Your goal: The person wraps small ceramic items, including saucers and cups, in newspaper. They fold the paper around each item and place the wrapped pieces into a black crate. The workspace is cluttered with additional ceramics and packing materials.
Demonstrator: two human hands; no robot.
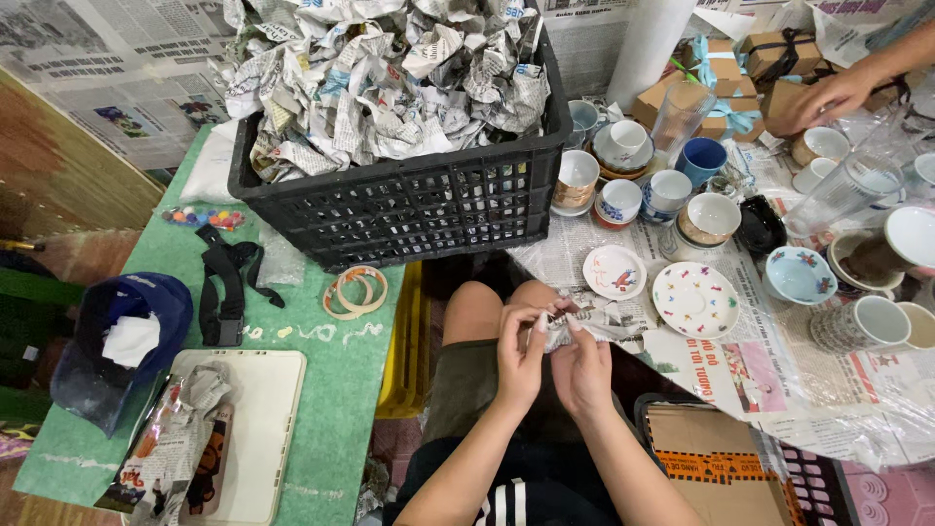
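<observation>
A small object wrapped in crumpled newspaper (575,326) is held above the person's lap, pinched between both hands: the left hand (521,356) grips it from the left with fingers curled, and the right hand (582,370) closes on it from below and the right. What lies inside the wrapping cannot be made out — only creased printed paper is seen between the fingertips. Just beyond the hands, a black plastic crate (409,200) heaped with crumpled newspaper is set on the green table (331,390); whatever lies under the heap is hidden. To the right, on spread newspaper sheets partly covered by clear film, two small painted saucers (615,272) (695,299) are laid near the wrapped object, and behind them a cluster of cups and bowls (672,190) is crowded together, several overlapping so that their shapes are hard to separate. At the upper right another person's hand (828,97) is seen resting by small brown gift boxes (740,83); the arm is cut off by the frame edge. On the left, a blue cap (136,336), a black strap (226,282), rolls of tape (355,290) and a white tray (258,429) are placed — the tray is partly covered by crumpled paper.
</observation>
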